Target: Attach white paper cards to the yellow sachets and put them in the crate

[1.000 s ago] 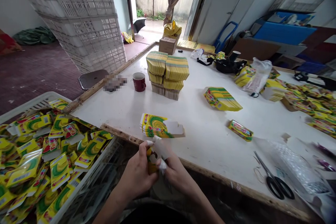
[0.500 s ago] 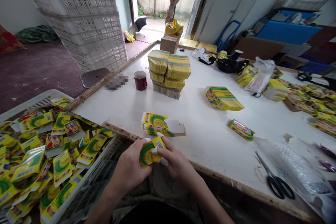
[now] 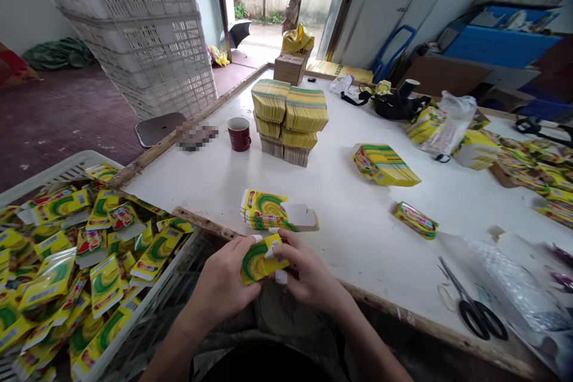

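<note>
A small yellow and green printed carton is held between my two hands just off the table's front edge. My left hand grips its left end, thumb along the top. My right hand closes on the carton's right end, with white coverings on some fingertips. Right behind them on the table lies a small stack of flat cartons, a white flap sticking out to the right. Whether the held carton is one piece or several layers, I cannot tell.
Left of me stands a white crate heaped with cartons. Bundled cartons are stacked mid-table beside a maroon mug. Farther right are another bundle, a single filled-out carton, scissors and bubble wrap.
My right hand's fingers have shifted on the carton's right end, and its barcode end is now more covered. The carton has turned slightly flatter. The view has moved a little.
</note>
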`<state>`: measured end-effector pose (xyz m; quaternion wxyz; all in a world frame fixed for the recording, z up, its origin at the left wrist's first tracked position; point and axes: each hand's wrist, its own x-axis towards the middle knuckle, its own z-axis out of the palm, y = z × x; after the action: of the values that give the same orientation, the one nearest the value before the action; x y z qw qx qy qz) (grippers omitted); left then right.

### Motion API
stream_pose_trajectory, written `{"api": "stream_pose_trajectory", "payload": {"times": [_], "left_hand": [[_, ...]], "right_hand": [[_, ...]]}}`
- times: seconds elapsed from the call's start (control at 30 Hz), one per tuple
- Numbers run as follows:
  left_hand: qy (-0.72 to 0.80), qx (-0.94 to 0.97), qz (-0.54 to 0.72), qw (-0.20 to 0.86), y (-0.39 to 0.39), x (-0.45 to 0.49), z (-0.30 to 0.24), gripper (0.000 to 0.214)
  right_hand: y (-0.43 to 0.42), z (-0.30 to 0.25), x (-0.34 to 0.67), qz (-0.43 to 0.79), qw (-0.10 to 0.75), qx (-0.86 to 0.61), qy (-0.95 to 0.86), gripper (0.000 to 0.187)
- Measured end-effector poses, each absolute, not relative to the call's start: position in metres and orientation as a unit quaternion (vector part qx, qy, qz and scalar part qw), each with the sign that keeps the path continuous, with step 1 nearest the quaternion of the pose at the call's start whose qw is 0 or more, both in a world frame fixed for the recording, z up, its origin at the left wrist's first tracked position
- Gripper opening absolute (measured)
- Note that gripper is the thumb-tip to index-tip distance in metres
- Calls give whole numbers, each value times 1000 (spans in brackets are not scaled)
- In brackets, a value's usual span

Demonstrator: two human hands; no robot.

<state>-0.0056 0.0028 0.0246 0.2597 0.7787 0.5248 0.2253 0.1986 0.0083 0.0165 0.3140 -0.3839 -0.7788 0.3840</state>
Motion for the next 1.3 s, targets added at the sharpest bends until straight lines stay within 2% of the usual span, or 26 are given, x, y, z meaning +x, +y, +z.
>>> {"api": "stream_pose_trajectory", "payload": {"times": [0.1, 0.2, 0.3, 0.37, 0.43, 0.53, 0.67, 0.97, 1.1, 1.2, 1.3], "left_hand": [[550, 747, 261, 266, -1, 0, 22, 50], [585, 614, 389, 360, -4, -6, 18, 54], [546, 309, 667, 401, -1, -27, 14, 47], [468, 136, 765, 421, 2, -41, 14, 48], [445, 56, 763, 465, 5, -47, 16, 53], [469, 46, 723, 505, 6, -39, 18, 48], [481, 63, 691, 537, 5, -18, 11, 33], [475, 123, 641, 590, 2, -3, -2, 42], [477, 136, 638, 588, 1, -1, -4, 41], [474, 141, 644, 583, 0, 5, -6, 45], [426, 166, 682, 570, -2, 16, 0, 57]], "right_hand": [[1, 8, 186, 399, 374, -411, -730, 56], [2, 5, 179, 411, 395, -418, -707, 69], [20, 5, 184, 333, 421, -483, -692, 53], [37, 3, 190, 238, 399, -553, -691, 43], [53, 0, 193, 166, 325, -600, -712, 48], [66, -6, 191, 130, 236, -612, -744, 50], [67, -11, 185, 133, 228, -612, -746, 50], [70, 2, 183, 132, 191, -623, -747, 55], [74, -1, 183, 146, 222, -631, -729, 59], [69, -4, 183, 214, 338, -611, -682, 60], [49, 3, 176, 351, 453, -539, -618, 59]]}}
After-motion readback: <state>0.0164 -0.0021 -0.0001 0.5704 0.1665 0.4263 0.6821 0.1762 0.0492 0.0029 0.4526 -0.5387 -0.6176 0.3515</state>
